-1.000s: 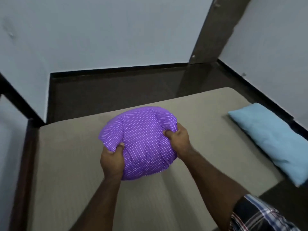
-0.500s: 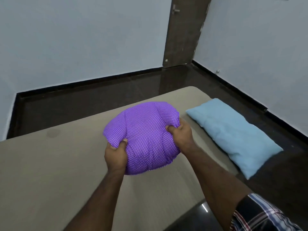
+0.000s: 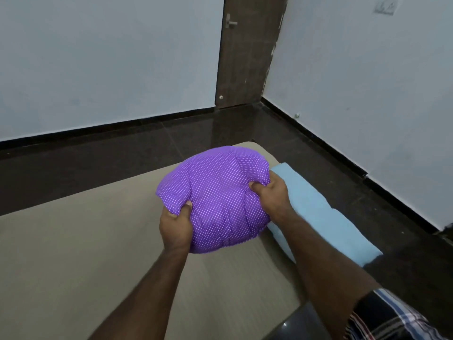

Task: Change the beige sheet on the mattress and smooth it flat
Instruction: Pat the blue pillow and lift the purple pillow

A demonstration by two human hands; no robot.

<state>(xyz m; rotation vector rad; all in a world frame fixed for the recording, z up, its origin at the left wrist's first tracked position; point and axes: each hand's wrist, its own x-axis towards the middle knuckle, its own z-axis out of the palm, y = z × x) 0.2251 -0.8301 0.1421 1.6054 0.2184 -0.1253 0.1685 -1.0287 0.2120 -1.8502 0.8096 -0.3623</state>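
You grip one purple cushion point(image 3: 215, 200): left hand point(image 3: 175, 225), right hand point(image 3: 270, 196) clamped | one blue pillow point(image 3: 326, 217) partly hidden | one beige sheet point(image 3: 73, 253) cut off

Beige-sheeted mattress point(image 3: 73, 266) on dark polished floor point(image 3: 98, 163) | round purple dotted cushion point(image 3: 215, 200) held above mattress, left hand point(image 3: 175, 225) and right hand point(image 3: 270, 195) at its sides | light blue rectangular pillow point(image 3: 318, 214) on mattress's right edge | brown wooden door point(image 3: 247, 50) behind mattress

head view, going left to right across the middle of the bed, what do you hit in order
left hand → purple dotted cushion → right hand → light blue pillow, then the dark floor up to the right wall. All of it sits over the beige sheet.
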